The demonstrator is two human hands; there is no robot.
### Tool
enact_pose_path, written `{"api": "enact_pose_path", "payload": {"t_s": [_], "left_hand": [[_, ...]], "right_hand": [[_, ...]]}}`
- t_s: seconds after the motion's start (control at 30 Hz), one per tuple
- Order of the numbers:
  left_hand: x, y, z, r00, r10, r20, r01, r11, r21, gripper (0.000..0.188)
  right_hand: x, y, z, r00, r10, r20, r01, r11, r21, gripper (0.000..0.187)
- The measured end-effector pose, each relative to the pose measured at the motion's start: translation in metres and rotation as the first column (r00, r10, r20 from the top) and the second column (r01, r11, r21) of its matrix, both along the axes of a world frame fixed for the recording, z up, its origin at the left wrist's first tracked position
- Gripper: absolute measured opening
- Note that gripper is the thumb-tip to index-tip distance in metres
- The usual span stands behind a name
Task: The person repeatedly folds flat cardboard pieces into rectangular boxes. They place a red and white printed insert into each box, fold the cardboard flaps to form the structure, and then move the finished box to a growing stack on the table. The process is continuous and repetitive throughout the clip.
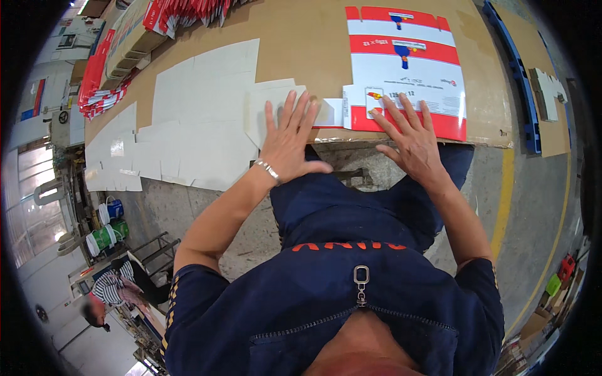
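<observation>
A flat red and white printed carton sheet (433,81) lies at the table's near edge, on the right. My right hand (414,141) rests on its near part with fingers spread, palm down. At the sheet's left side a narrow flap (346,108) sticks out. My left hand (287,139) is spread flat too, its fingertips over the pale taped covering (204,113) on the table, left of the flap. Neither hand grips anything. What lies under the palms is hidden.
Folded red and white cartons (188,11) are stacked at the far left, beside a cardboard box (128,53). Brown cardboard (301,44) covers the table. A blue pallet (523,88) stands to the right on the floor. Another person (119,288) is at lower left, near buckets (103,239).
</observation>
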State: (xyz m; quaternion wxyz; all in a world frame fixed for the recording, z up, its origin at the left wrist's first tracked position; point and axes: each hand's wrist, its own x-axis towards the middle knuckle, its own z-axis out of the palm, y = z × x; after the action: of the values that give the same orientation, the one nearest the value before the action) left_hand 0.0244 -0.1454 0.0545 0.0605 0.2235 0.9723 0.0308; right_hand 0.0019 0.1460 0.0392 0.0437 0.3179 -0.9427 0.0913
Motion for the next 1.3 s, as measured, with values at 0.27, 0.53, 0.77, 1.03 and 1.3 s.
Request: {"api": "enact_pose_path", "payload": {"t_s": [0.27, 0.53, 0.77, 1.03, 1.3], "left_hand": [[0.006, -0.067, 0.001, 0.923, 0.382, -0.041, -0.282, 0.747, 0.602, 0.092], [-0.033, -0.006, -0.057, 0.756, 0.514, 0.406, -0.262, -0.33, 0.907, 0.098], [-0.051, 0.019, -0.051, 0.706, 0.704, 0.079, -0.27, 0.164, 0.949, 0.025], [-0.053, 0.029, -0.045, 0.939, -0.045, -0.342, 0.203, 0.874, 0.442, 0.068], [-0.05, 0.039, -0.042, 0.972, -0.087, -0.218, 0.109, 0.99, 0.088, 0.07]], "right_hand": [[0.02, 0.008, -0.004, 0.994, -0.103, 0.042, 0.101, 0.994, 0.042, 0.076], [0.018, 0.005, 0.0, 0.994, -0.095, 0.06, 0.092, 0.995, 0.04, 0.073], [0.014, 0.013, 0.007, 0.996, -0.04, 0.077, 0.033, 0.996, 0.086, 0.069], [-0.005, 0.022, 0.02, 0.999, 0.02, 0.049, -0.027, 0.99, 0.137, 0.069], [0.003, 0.017, 0.009, 0.997, 0.05, -0.051, -0.04, 0.983, 0.18, 0.074]]}}
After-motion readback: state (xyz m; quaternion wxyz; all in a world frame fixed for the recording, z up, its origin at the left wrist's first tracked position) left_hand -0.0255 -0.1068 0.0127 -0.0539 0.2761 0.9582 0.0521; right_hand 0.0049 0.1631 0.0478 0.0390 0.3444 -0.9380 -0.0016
